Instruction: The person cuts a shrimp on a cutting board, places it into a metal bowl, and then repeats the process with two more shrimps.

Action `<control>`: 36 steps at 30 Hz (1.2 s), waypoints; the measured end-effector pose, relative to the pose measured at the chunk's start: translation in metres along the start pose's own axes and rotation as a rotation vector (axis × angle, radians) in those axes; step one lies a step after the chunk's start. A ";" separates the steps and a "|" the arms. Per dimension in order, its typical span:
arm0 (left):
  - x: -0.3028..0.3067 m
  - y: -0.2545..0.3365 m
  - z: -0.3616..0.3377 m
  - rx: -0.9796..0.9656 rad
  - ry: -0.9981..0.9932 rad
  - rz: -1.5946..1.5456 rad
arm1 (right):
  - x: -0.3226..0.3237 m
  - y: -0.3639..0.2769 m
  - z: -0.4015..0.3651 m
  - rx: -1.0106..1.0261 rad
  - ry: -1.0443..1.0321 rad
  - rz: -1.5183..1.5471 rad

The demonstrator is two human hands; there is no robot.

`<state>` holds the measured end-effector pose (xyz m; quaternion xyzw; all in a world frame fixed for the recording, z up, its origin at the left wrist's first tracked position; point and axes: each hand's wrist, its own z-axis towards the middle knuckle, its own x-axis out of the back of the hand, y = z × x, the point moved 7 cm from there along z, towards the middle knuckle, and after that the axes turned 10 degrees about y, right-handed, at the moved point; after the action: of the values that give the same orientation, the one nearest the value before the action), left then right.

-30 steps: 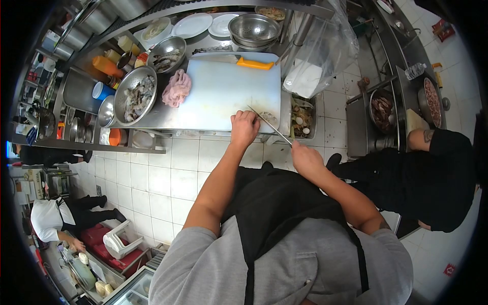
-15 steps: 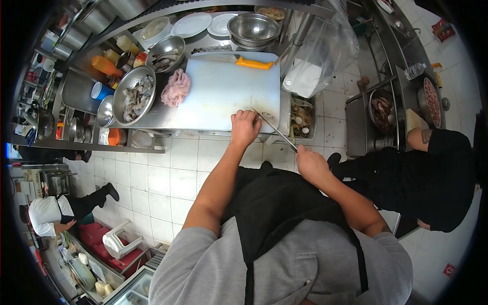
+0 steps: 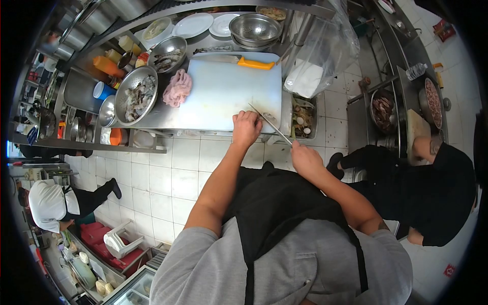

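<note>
My right hand (image 3: pixel 306 156) grips a thin-bladed knife (image 3: pixel 274 127), its blade slanting over the front right part of the white cutting board (image 3: pixel 223 91). My left hand (image 3: pixel 247 126) rests at the board's front edge, fingers curled and closed beside the blade. Whatever lies under those fingers is hidden. A small greyish piece (image 3: pixel 269 117), perhaps shrimp, lies just right of the blade. Left of the board stand a colander of shrimp (image 3: pixel 138 99) and a crumpled pink cloth (image 3: pixel 178 88). Across the board's far side lies a yellow-handled knife (image 3: pixel 254 63).
Beyond the board are a metal bowl of shrimp (image 3: pixel 169 55), stacked colanders (image 3: pixel 255 29) and white plates (image 3: pixel 192 25). A scrap bin (image 3: pixel 303 118) stands below the board's right edge. One person in black (image 3: pixel 427 190) works at the right; another in white (image 3: pixel 48 203) is far left.
My right hand has pushed the knife slightly forward and left, so its tip reaches further past my left hand. My left hand stays nearly in place. Both co-workers have shifted posture.
</note>
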<state>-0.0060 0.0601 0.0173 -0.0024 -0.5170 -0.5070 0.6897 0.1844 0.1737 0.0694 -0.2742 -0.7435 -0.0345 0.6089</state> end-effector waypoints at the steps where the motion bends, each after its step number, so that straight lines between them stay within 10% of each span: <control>1: 0.000 0.000 0.000 0.008 -0.007 0.002 | 0.003 -0.001 -0.001 0.000 -0.003 0.005; 36: -0.002 0.006 -0.004 0.045 -0.058 0.035 | 0.024 0.007 -0.025 -0.002 0.004 -0.013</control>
<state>0.0013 0.0621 0.0172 -0.0107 -0.5478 -0.4829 0.6831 0.2071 0.1785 0.0966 -0.2699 -0.7442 -0.0397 0.6098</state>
